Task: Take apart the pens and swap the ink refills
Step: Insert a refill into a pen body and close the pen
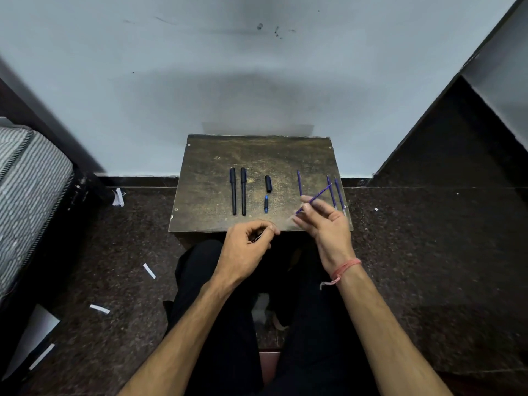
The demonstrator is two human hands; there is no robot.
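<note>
On the small wooden table (205, 178) lie two whole black pens (238, 191) side by side at the left. A black cap (268, 183) and a small blue tip piece (266, 204) sit near the middle. Three blue refills (331, 192) lie at the right. My left hand (247, 247) grips a black pen barrel (257, 238) at the table's front edge. My right hand (323, 221) pinches a blue refill (317, 197) that points up and to the right, above the table.
The table stands against a pale wall (257, 81). A dark speckled floor (114, 252) with white paper scraps (149, 270) surrounds it. A striped mattress (28, 181) is at the left and a dark cabinet (457, 152) at the right. My black-trousered legs are below the table.
</note>
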